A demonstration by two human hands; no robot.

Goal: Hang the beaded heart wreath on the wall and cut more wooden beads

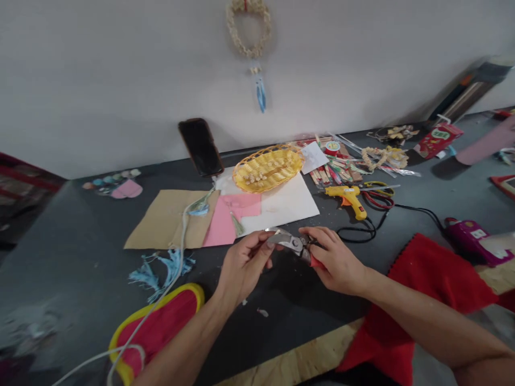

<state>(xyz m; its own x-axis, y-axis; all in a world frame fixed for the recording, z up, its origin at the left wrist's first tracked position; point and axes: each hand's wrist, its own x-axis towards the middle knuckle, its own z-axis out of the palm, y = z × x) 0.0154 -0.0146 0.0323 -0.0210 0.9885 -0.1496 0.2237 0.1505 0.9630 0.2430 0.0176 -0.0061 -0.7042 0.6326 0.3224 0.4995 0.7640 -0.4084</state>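
My right hand (336, 260) is wrapped round the red handles of a pair of pruning shears (295, 244). The curved metal jaws point left toward my left hand (247, 262). Its fingers are pinched together at the jaws, around a small pale piece too small to name. Both hands are above the dark table, near its front edge. Just beyond them lie pink paper (221, 220) and a white sheet (277, 206). On the white sheet sits a yellow woven basket (277, 169) with small pale bits in it.
A yellow glue gun (350, 198) with a black cord lies right of the basket. Blue tassels (164, 271) and a white cable (181, 257) are at left. A phone (200, 146) leans on the wall beneath a hanging wreath (249, 51). Red cloth (430, 279) drapes at right.
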